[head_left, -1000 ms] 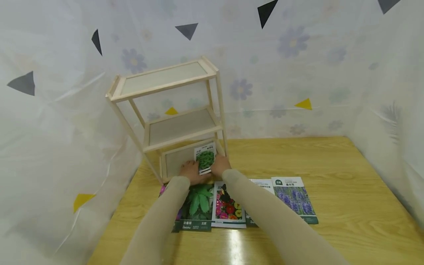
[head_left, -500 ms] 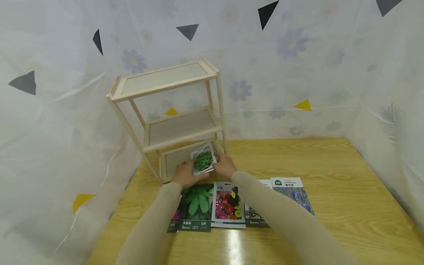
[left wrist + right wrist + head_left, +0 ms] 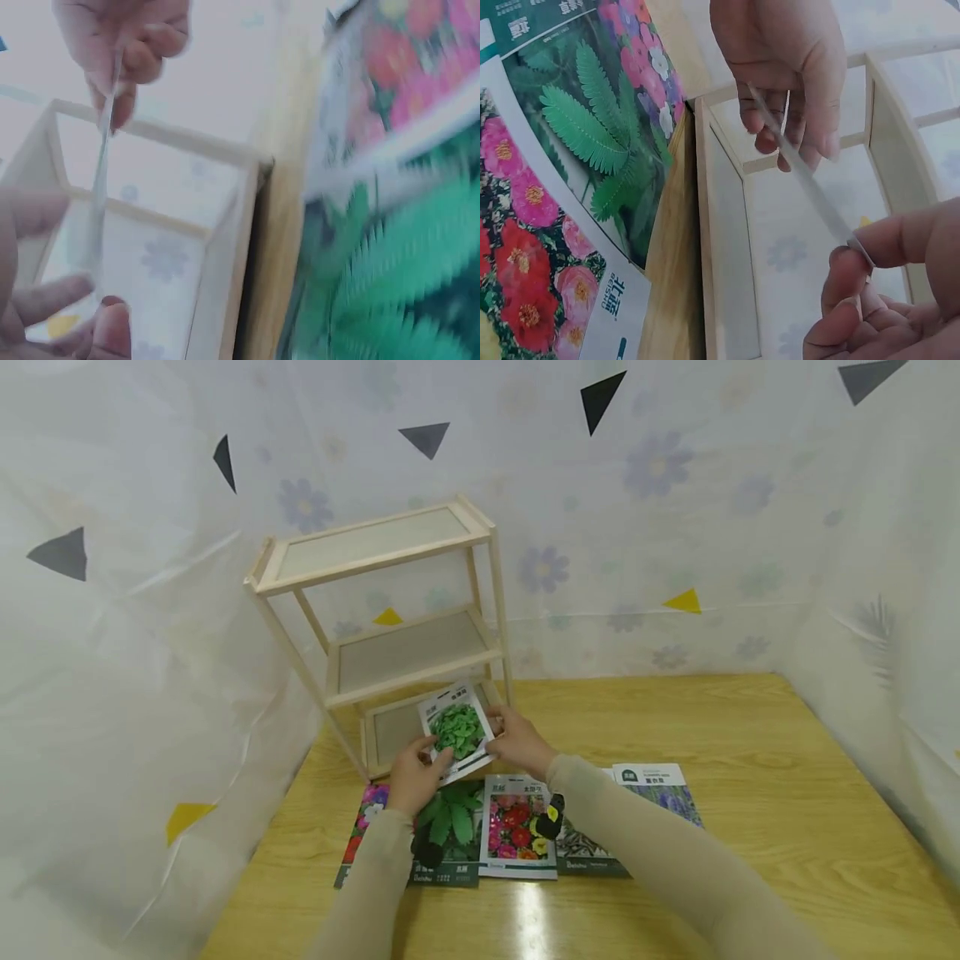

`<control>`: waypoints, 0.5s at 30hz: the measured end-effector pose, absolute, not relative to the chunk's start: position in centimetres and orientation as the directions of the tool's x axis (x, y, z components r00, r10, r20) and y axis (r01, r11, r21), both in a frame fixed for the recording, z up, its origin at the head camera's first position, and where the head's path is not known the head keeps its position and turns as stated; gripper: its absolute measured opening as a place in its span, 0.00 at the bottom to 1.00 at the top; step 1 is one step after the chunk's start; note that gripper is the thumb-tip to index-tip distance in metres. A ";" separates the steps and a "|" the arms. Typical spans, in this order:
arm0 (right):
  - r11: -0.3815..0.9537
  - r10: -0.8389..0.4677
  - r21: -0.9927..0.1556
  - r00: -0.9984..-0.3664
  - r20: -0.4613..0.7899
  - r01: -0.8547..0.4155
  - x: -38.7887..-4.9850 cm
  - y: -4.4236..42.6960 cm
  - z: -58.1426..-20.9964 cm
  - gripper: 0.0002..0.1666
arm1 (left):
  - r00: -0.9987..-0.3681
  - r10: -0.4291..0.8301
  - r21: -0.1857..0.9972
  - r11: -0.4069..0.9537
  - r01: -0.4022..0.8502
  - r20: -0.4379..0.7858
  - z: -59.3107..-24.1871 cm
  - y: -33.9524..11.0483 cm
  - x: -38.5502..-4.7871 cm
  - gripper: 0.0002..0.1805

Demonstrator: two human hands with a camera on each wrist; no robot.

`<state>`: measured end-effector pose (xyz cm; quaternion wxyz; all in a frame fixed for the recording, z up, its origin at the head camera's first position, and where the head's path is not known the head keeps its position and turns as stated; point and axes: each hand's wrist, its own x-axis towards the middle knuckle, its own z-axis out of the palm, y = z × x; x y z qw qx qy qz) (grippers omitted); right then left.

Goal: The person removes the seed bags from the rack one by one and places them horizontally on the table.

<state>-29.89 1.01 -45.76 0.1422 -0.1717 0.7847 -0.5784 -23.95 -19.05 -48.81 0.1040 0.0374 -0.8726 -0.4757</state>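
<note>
Both hands hold a white seed packet [image 3: 456,731] printed with green leaves, tilted in front of the shelf's bottom tier. My left hand [image 3: 411,777] grips its lower left edge, thumb on the front. At the right edge, my right hand [image 3: 522,745] pinches it between thumb and fingers. In both wrist views the packet [image 3: 810,187] appears almost edge-on. A second thin edge shows by the left fingers in the right wrist view; I cannot tell whether more than one packet is held. Below lie a green fern-leaf packet [image 3: 453,827] and a red-and-pink flower packet [image 3: 517,831].
A three-tier pale wooden shelf [image 3: 416,681] stands at the table's back left. Along the row lie a multicoloured flower packet [image 3: 356,835], a partly covered packet [image 3: 588,858] and a purple-flower packet [image 3: 667,792]. The wooden table [image 3: 787,810] extends right; a patterned sheet [image 3: 720,518] hangs behind.
The green-leaf packet has come off the bottom tier, toward me and slightly left, and tilted up. Both hands moved with it; the right hand shifted outward along its edge.
</note>
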 end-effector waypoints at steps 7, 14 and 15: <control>0.296 -0.553 -0.948 -0.831 -0.067 -0.121 -28.4 3.1 -45.5 0.39 | -0.957 -0.281 0.930 0.366 -0.036 0.074 -48.4 -17.8 -22.8 0.28; 0.340 -0.518 -0.926 -0.855 -0.040 -0.163 -27.6 5.0 -45.0 0.31 | -0.972 -0.222 0.952 0.306 0.005 0.076 -47.7 -16.6 -21.6 0.33; 0.336 -0.513 -0.927 -0.858 -0.033 -0.165 -27.7 5.3 -44.9 0.30 | -0.975 -0.211 0.956 0.294 0.005 0.070 -47.5 -16.4 -21.4 0.33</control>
